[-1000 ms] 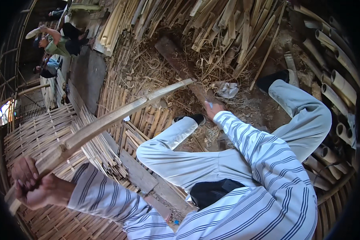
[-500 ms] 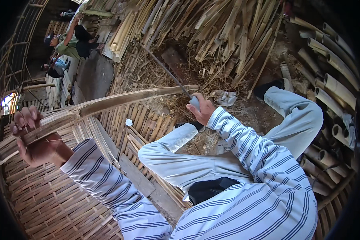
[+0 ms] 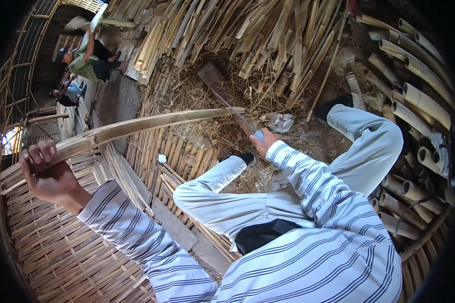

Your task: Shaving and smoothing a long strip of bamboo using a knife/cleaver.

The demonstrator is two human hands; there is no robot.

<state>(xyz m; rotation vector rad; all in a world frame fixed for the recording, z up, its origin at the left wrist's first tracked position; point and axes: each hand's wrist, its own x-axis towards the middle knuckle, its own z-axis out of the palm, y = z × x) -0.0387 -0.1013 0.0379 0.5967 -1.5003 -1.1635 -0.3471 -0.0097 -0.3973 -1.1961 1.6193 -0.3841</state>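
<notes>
A long split bamboo piece (image 3: 131, 130) slants across in front of me, its narrower end near the middle and its wider end at the far left. My left hand (image 3: 55, 183) has its fingers curled round that wider end, palm turned up. In my right hand (image 3: 266, 145) is the pale blue handle (image 3: 259, 135) of a long, thin-bladed knife. Its blade (image 3: 226, 102) points away to the upper left and crosses the bamboo close to the narrow end. Whether the edge touches the bamboo, I cannot tell.
Split bamboo strips (image 3: 268, 35) are heaped ahead, with shavings (image 3: 192, 91) and a dark board (image 3: 211, 76) before them. Bamboo poles (image 3: 424, 76) are stacked at right. A woven bamboo panel (image 3: 76, 242) lies at lower left. Another person (image 3: 88, 60) sits at upper left.
My right hand has shifted slightly right and nearer, drawing the knife back along the bamboo's end. The left hand has turned a little, still on the bamboo. The other person's arm has moved.
</notes>
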